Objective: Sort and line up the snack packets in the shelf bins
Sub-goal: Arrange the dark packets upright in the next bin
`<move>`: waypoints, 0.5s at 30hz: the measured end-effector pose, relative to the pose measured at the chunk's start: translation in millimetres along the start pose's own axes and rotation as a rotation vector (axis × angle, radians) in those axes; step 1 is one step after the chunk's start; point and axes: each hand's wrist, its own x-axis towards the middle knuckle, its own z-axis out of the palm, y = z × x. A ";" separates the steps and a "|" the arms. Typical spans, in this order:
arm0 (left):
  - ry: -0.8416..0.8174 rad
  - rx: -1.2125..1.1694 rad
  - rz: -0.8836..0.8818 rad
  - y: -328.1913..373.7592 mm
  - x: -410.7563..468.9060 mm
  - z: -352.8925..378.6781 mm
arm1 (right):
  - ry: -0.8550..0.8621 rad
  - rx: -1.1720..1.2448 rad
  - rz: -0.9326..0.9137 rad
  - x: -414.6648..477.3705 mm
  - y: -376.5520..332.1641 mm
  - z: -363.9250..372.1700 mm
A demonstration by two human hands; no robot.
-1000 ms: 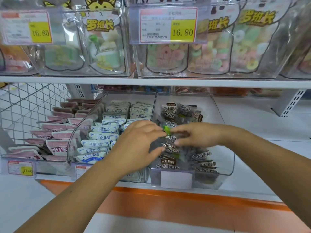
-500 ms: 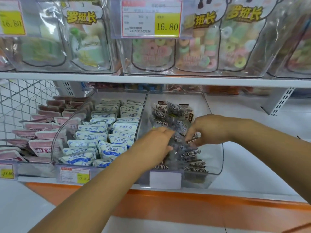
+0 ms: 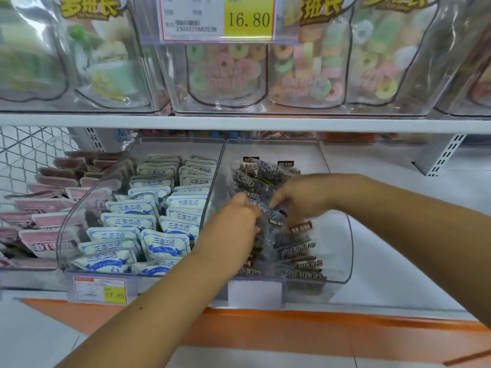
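Task partway, we judge: blue-white packets in the middle bin stand lined up; dark plum packets in the right bin lie jumbled. Left hand and right hand each grasp some there

We are looking at two bare arms. The left forearm is showing smooth and slender, narrowing toward the wrist, and it is carrying one small dark spot on its upper side, a mole or a fleck; we cannot tell which. The right forearm is filling more of the view. The left hand is showing clean outlines and rounded knuckles, while the right hand is coming out blurred, so we are making out no detail of its fingers.
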 end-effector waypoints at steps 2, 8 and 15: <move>0.011 0.009 -0.012 0.2 -1.1 0.2 | 0.041 -0.225 0.036 4.3 -7.5 10.2; 0.032 -0.033 -0.006 0.5 -3.8 -3.3 | 0.189 -0.163 0.062 3.8 2.5 12.4; 0.220 -0.245 -0.027 5.5 5.4 -8.3 | 0.181 0.176 0.012 -17.3 24.4 -2.0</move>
